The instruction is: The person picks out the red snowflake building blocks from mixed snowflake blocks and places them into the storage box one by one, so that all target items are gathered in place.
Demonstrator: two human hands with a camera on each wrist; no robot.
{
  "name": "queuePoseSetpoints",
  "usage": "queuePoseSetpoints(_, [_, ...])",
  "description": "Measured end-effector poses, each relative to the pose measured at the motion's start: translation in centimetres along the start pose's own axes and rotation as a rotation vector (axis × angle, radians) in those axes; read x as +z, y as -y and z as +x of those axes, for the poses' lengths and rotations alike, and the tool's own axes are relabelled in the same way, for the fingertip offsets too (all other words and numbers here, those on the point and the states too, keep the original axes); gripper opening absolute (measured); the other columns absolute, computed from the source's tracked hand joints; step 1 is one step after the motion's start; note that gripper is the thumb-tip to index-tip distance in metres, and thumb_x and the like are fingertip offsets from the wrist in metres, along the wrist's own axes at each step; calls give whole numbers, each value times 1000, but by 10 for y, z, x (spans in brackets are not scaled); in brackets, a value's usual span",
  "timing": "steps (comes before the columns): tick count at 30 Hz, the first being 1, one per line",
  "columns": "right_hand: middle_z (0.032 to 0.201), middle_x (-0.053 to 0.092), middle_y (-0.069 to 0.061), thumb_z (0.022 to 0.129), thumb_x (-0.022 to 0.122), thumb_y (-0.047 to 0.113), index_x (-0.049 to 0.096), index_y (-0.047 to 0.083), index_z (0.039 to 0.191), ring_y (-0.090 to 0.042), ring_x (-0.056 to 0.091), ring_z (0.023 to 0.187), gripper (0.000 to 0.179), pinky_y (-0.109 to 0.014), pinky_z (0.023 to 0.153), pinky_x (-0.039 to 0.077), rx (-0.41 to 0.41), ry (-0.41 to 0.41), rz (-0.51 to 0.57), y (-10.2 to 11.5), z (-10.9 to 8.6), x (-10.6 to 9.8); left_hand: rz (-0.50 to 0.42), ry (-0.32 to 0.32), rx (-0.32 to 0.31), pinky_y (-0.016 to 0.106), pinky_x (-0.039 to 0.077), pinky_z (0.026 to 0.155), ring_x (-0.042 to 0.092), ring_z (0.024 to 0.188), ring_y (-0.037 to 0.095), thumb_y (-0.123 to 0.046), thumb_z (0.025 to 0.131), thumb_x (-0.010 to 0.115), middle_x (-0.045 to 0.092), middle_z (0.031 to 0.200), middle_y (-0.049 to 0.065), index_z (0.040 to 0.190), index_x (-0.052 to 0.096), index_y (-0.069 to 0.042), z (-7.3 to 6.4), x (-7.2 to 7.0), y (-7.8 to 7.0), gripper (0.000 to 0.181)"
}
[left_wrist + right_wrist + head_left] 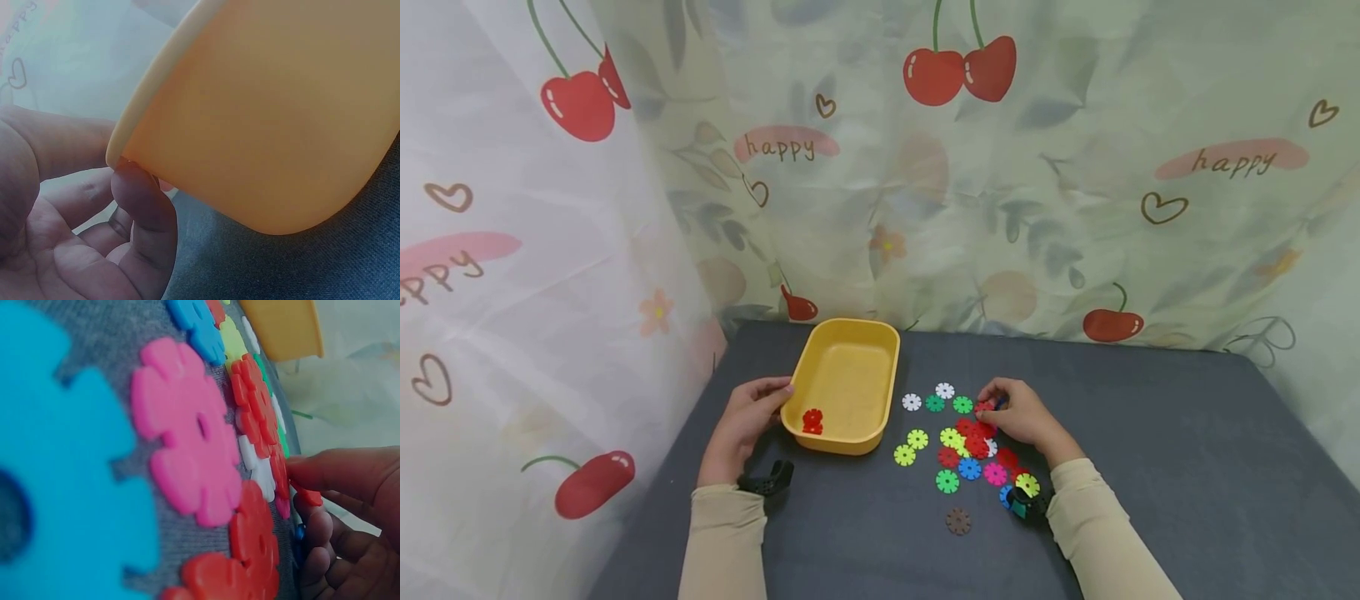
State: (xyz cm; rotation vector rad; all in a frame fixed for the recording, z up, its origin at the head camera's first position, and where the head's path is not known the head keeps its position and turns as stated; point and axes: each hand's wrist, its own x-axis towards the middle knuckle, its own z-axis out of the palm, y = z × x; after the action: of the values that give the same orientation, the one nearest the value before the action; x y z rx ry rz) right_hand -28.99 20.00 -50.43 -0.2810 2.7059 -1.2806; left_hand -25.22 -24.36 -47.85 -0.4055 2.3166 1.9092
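My left hand [743,427] pinches the left rim of a yellow plastic tub [850,379], thumb on one side and fingers on the other, as the left wrist view shows. Two red notched discs [812,421] lie in the tub's near left corner. To the right, my right hand [1024,414] pinches a red notched disc [309,495] between thumb and fingers at the far side of a loose pile. Overlapping red discs [976,444] lie just in front of those fingertips. A bit of blue [300,534] shows beneath the fingers.
Yellow discs [906,455], white discs [912,402] and green discs [947,481] lie scattered between tub and right hand. A pink disc [187,428] and a brown disc [958,522] lie nearer. Patterned curtains [880,192] border the dark grey tabletop [865,533].
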Motion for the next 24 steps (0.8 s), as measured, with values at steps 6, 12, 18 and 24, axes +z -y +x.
queuePoseSetpoints(6, [93, 65, -11, 97, 75, 11, 72, 3, 106, -20, 56, 74, 12, -32, 66, 49, -37, -34, 40, -3, -1, 1, -4, -2, -3, 26, 55, 86, 62, 114, 25, -30, 105, 69, 63, 141, 17, 142, 65, -6, 2, -1, 1, 44])
queuePoseSetpoints(12, [93, 69, -12, 99, 74, 12, 73, 3, 107, -19, 56, 72, 13, -30, 64, 49, -37, -78, 85, -6, -2, 0, -4, 6, 4, 26, 54, 87, 61, 115, 26, -30, 105, 69, 62, 142, 17, 143, 65, -6, -1, -1, 0, 45])
queuePoseSetpoints(18, [96, 69, -12, 99, 74, 15, 73, 4, 108, -21, 58, 76, 14, -31, 68, 52, -13, -111, 123, -7, -5, 1, -4, 7, 8, 26, 54, 87, 62, 116, 27, -29, 106, 68, 62, 143, 18, 143, 65, -5, -2, -1, 0, 44])
queuePoseSetpoints(24, [102, 70, -14, 100, 74, 16, 73, 4, 110, -23, 60, 82, 16, -30, 72, 53, 5, -148, 167, -4, -7, 3, 1, 2, 9, 28, 54, 88, 62, 115, 27, -28, 106, 68, 62, 142, 19, 143, 65, -5, -3, 0, -1, 43])
